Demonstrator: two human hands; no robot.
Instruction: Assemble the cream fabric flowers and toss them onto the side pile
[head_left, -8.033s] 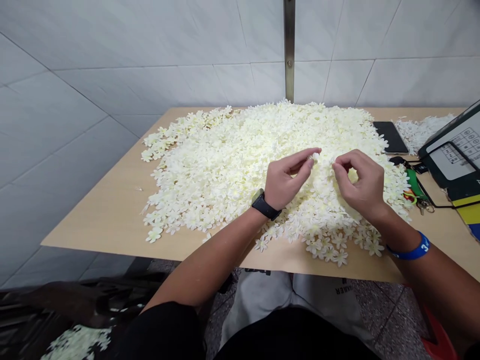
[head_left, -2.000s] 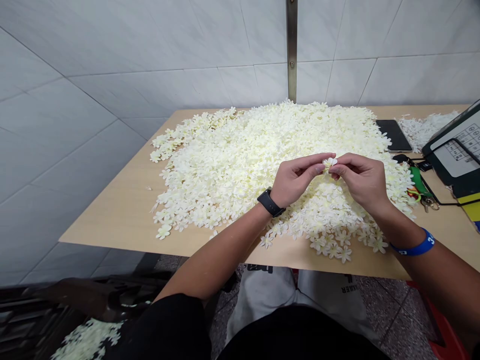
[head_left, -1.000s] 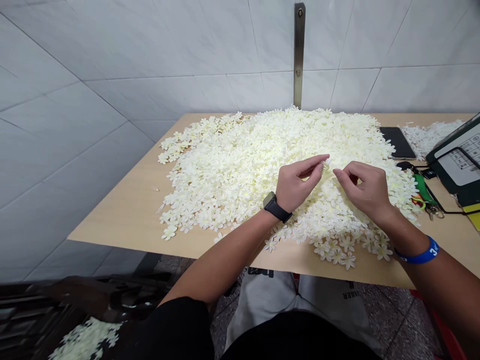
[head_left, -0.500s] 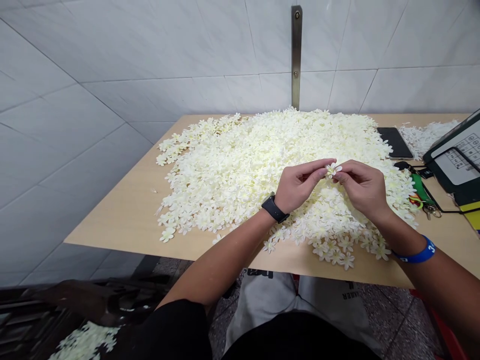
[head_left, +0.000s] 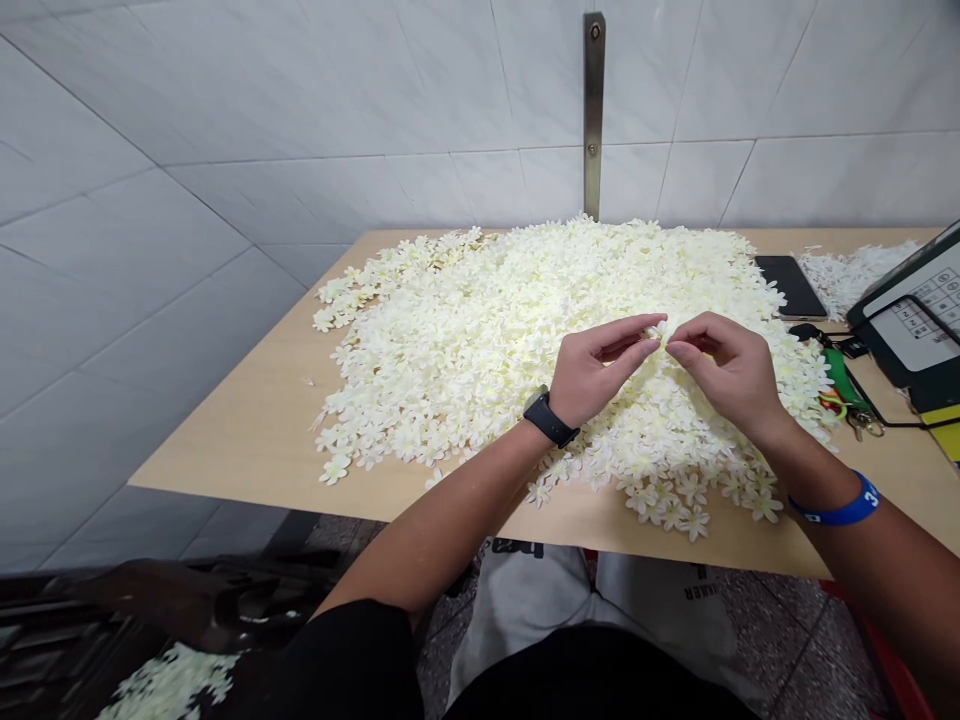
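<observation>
My left hand [head_left: 600,370] and right hand [head_left: 727,372] hung over a heap of cream-white artificial blossoms [head_left: 480,340] on a pale wood-toned desk [head_left: 240,420], wrists angled toward each other. One small blossom [head_left: 658,331] sat at my fingertips, mostly hidden by them, so I cannot tell whether either hand had it clamped. My left fingers [head_left: 637,335] stretched toward it with the thumb slightly apart, and my right fingers [head_left: 694,335] curled in just beside it. The thin, soft-looking petals were faintly yellow at the centres. A black watch [head_left: 550,420] circled my left wrist and a blue wristband [head_left: 844,510] my right. At the right, the frame cut off a black folder [head_left: 911,335].
</observation>
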